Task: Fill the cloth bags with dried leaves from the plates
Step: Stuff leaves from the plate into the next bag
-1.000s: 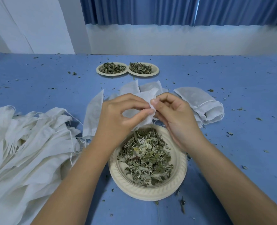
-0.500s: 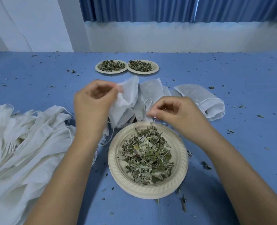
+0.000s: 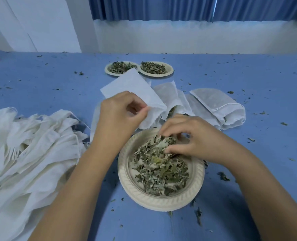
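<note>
A beige paper plate (image 3: 154, 200) heaped with dried leaves (image 3: 159, 168) sits on the blue table in front of me. My left hand (image 3: 120, 119) pinches the mouth of a white cloth bag (image 3: 133, 87) and holds it up just beyond the plate, its body pointing away from me. My right hand (image 3: 193, 139) is down on the far part of the leaf pile, fingers curled round a clump of leaves. Two more plates of leaves (image 3: 120, 67) (image 3: 155, 68) stand side by side farther back.
A big heap of empty white cloth bags (image 3: 27, 155) lies at my left. Several filled or flat bags (image 3: 217, 106) lie behind the near plate toward the right. Leaf crumbs are scattered over the blue table (image 3: 266, 153). A white wall and blue curtains close the far edge.
My left hand has lifted one bag clear of the pile and turned it flat. My right hand let go of the bag, dropped onto the plate and closed on leaves.
</note>
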The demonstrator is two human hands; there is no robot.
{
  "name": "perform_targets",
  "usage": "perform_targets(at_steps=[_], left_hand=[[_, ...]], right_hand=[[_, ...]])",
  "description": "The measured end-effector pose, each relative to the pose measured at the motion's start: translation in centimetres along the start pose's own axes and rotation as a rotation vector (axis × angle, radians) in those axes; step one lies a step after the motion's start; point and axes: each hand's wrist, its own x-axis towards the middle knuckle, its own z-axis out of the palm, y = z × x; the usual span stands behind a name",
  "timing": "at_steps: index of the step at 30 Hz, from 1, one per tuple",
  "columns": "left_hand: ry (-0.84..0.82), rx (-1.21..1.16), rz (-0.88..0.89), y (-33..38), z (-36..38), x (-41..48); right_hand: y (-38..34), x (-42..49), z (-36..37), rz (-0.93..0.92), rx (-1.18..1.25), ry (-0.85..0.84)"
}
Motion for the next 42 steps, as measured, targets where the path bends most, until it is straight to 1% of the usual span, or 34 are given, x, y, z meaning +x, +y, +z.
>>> perform_targets(at_steps=[2, 5, 9, 15, 18, 21, 23, 25, 28, 32, 35, 38, 40, 42], left_hand=[[-0.026, -0.081, -0.141, 0.1, 0.4, -0.1], [-0.038, -0.189, -0.250, 0.4, 0.5, -0.2], [-0.031, -0.274, -0.315, 0.7, 0.2, -0.1], [-0.091, -0.410, -0.388, 0.9, 0.2, -0.5], [-0.141, -0.509, -0.411, 1.0, 0.1, -0.6], [-0.151, -0.584, -0.437, 1.1, 0.2, -0.6], [-0.137, -0.641, -0.457, 1.4, 0.3, -0.7], [-0.127, -0.707, -0.480, 1.7, 0.3, -0.7], [-0.119, -0.777, -0.492, 2.2, 0.4, -0.8], [-0.091, -0.743, -0.436, 2.5, 0.5, -0.9], [-0.080, -0.695, -0.409, 2.5, 0.7, -1.0], [-0.073, -0.635, -0.373, 2.4, 0.8, -1.1], [-0.080, -0.567, -0.329, 2.4, 0.9, -1.3], [-0.091, -0.502, -0.293, 2.4, 1.1, -1.5]], right_hand=[[-0.2, -0.1, -0.4, -0.014, 0.091, 0.022], [-0.1, -0.4, -0.9, -0.028, 0.179, 0.058], [0.2, -0.6, -1.0, -0.023, 0.297, 0.139], [0.0, 0.0, 0.2, -0.132, 0.477, 0.425], [-0.2, 0.3, 1.0, -0.112, 0.552, 0.493], [-0.5, 0.2, 1.5, -0.087, 0.550, 0.545], [-0.5, 0.0, 1.6, -0.071, 0.496, 0.582], [-0.5, 0.0, 1.8, -0.018, 0.422, 0.584], [-0.4, 0.1, 2.3, 0.022, 0.404, 0.581], [-0.5, 0.0, 2.3, 0.004, 0.301, 0.603], [-0.5, 0.1, 2.2, 0.000, 0.120, 0.600], [-0.8, 0.1, 2.3, -0.045, -0.174, 0.585], [-0.9, 0.2, 2.5, -0.003, -0.338, 0.520], [-1.1, 0.6, 2.7, 0.090, -0.455, 0.400]])
